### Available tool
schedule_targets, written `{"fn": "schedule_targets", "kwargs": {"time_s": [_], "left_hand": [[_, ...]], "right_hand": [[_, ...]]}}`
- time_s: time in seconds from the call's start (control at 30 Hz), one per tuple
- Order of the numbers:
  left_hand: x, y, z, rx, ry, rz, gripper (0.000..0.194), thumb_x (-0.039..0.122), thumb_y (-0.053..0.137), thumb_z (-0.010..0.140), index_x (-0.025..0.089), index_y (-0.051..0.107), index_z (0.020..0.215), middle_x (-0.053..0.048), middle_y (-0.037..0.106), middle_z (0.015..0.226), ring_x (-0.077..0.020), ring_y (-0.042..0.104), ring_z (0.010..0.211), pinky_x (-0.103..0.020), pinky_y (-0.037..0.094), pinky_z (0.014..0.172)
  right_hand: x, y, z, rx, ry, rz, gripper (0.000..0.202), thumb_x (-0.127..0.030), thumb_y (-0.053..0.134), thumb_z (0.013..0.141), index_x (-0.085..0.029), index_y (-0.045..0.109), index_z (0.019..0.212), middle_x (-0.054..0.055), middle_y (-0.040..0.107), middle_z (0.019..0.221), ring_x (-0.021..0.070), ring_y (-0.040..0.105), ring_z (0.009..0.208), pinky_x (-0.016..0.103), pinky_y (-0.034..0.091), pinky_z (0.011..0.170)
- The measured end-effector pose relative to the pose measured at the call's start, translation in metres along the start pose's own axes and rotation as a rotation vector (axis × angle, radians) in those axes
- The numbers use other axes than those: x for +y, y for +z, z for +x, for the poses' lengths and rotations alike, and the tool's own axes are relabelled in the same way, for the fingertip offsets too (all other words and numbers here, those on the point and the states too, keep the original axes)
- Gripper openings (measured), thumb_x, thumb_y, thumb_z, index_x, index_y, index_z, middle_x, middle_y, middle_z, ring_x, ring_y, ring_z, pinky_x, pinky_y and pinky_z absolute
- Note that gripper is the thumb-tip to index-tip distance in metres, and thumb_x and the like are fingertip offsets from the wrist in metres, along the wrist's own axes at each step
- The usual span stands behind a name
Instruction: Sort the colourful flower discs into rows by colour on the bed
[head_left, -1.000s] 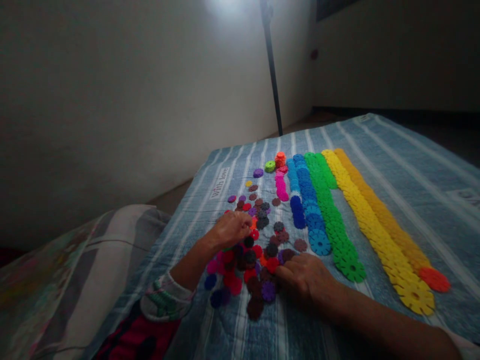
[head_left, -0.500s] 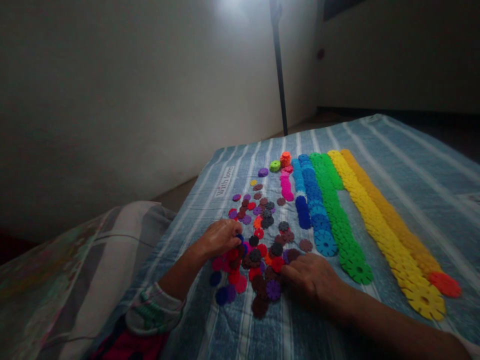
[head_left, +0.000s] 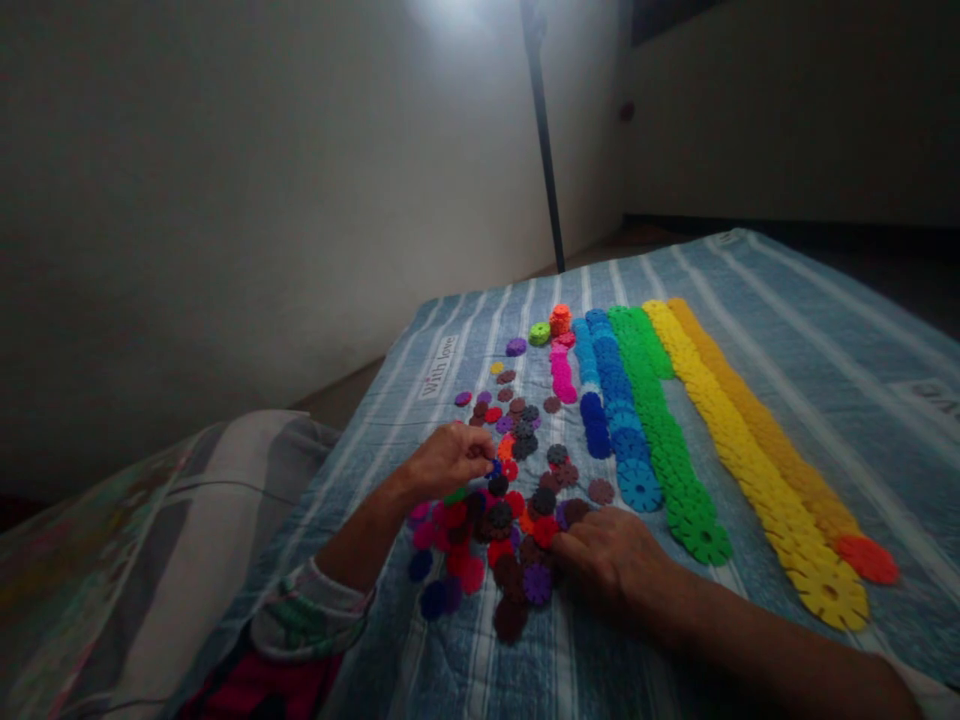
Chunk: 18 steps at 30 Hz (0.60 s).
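Observation:
My left hand [head_left: 456, 458] is closed in a pinch at the upper left of a loose pile of disks, with a dark blue disk [head_left: 495, 467] at its fingertips. On the pile's right side my right hand [head_left: 607, 555] has its fingers curled in, touching the disks beside a red disk [head_left: 545, 531]; what it holds, if anything, is hidden. A purple disk [head_left: 537, 583] and a dark brown disk [head_left: 511, 620] lie near it. Overlapping rows of blue [head_left: 615, 375], green [head_left: 671, 450] and yellow disks [head_left: 750, 460] stretch away to the right of the pile.
Beyond the pile are a pink row [head_left: 562, 374], an orange stack [head_left: 560, 320], a lime stack [head_left: 539, 333] and a purple stack [head_left: 516, 346]. An orange-red disk [head_left: 867, 559] ends the outermost row. A dark pole [head_left: 547, 150] stands behind the striped cloth [head_left: 817, 330].
My left hand has moved slightly up and over the pile, and a green disk now shows beneath it. My right hand stays at the same disks. The whole view has shifted slightly.

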<state>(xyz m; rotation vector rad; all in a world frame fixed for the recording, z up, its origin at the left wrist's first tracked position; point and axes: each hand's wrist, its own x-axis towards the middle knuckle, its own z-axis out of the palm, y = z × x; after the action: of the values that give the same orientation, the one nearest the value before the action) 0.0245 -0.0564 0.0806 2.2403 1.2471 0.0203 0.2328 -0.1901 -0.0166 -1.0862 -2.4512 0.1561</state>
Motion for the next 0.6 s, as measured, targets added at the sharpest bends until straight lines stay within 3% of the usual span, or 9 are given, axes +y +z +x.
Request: {"fn": "schedule_targets", "kwargs": {"time_s": [0.33,0.6], "left_hand": [[0.072,0.053,0.048,0.137,0.268,0.124,0.015,0.013,0.055,0.077,0.014,0.07,0.08,-0.002,0.068,0.077,-0.0127,0.061,0.072,-0.023,0.046,0.069],[0.082,0.075,0.068,0.192,0.331,0.232,0.022,0.014,0.05,0.082,0.016,0.072,0.087,-0.004,0.07,0.087,-0.0152,0.063,0.081,-0.027,0.049,0.08]], "right_hand": [[0.006,0.011,-0.001,0.092,-0.053,-0.006,0.011,-0.014,0.049,0.09,-0.019,0.054,0.082,0.0,0.059,0.067,0.0139,0.05,0.059,0.03,0.029,0.054],[0.005,0.011,-0.001,0.145,-0.048,-0.013,0.01,-0.016,0.048,0.091,-0.018,0.058,0.091,0.003,0.062,0.075,0.016,0.054,0.066,0.03,0.035,0.059]]}}
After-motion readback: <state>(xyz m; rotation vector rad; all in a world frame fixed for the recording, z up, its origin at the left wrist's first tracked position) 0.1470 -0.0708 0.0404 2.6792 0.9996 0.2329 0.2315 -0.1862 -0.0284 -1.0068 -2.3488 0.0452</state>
